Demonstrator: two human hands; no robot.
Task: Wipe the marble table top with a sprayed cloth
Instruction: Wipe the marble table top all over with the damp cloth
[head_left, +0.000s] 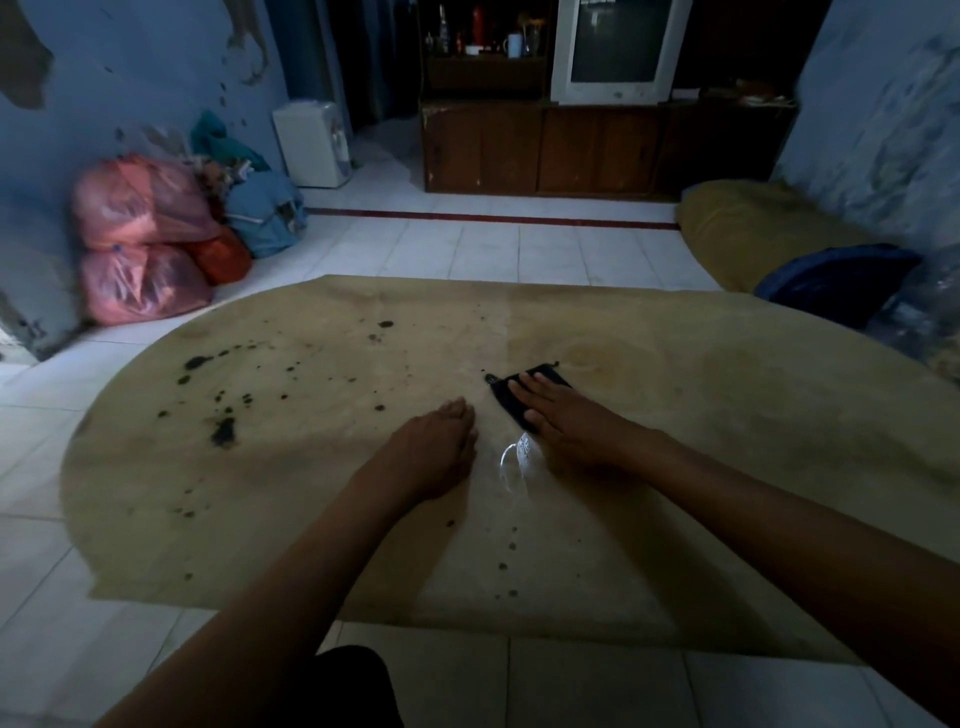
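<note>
My right hand (563, 421) lies flat on a dark cloth (524, 387) near the middle of the tan marble bench (727, 415), fingers straight and close together, pressing the fabric down; the grip is spread, not curled. The cloth shows beyond my fingertips and along my thumb side, a corner with a small tag or cord poking out at its far edge. My left hand (441, 444) rests just beside it on the bare stone, fingers together and relaxed, holding nothing. Between the two hands a small wet patch (514, 460) catches the light. Dark stains (224, 431) speckle the left half of the bench top, the largest near its left edge, with smaller spots trailing toward the near rim. A pale vertical band runs up the slab from near my hands to its far edge.

The bench sits low over a white tiled floor (467, 249). Against the left blue wall lie pink plastic bags (140, 234), an orange bag and a blue bundle (265, 213), with a small white appliance (311, 143) behind them. At the far end a dark wooden cabinet (571, 148) carries an old white television (615, 49) and a shelf of bottles and cups too dim to make out. To the right, a mustard cushion (753, 223) lies on the floor beside something dark blue (836, 278).
</note>
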